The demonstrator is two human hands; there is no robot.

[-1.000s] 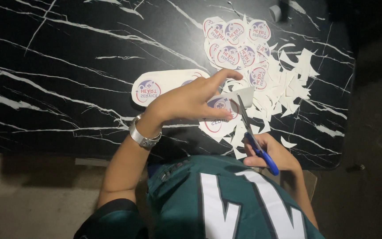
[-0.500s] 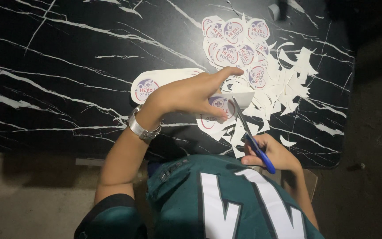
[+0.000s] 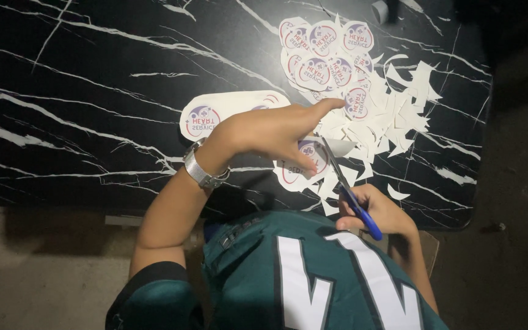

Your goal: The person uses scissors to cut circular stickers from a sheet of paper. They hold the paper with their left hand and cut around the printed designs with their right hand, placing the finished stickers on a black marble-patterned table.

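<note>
Left hand (image 3: 270, 131) pinching the round printed paper sticker (image 3: 304, 164) near the tabletop's (image 3: 93, 91) front edge; right hand (image 3: 377, 211) gripping blue-handled scissors (image 3: 346, 189); best: rotate paper, short snips along outline, fingers clear of blades.

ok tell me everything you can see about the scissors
The scissors have blue plastic handles and thin grey metal blades. The right hand grips the handles near the table's front edge, blades pointing up and away from the person, slightly leftward. The blades meet a white printed paper piece that the left hand holds over the black marbled table. How far the blades are open cannot be told. White paper scraps lie just beyond.
</note>
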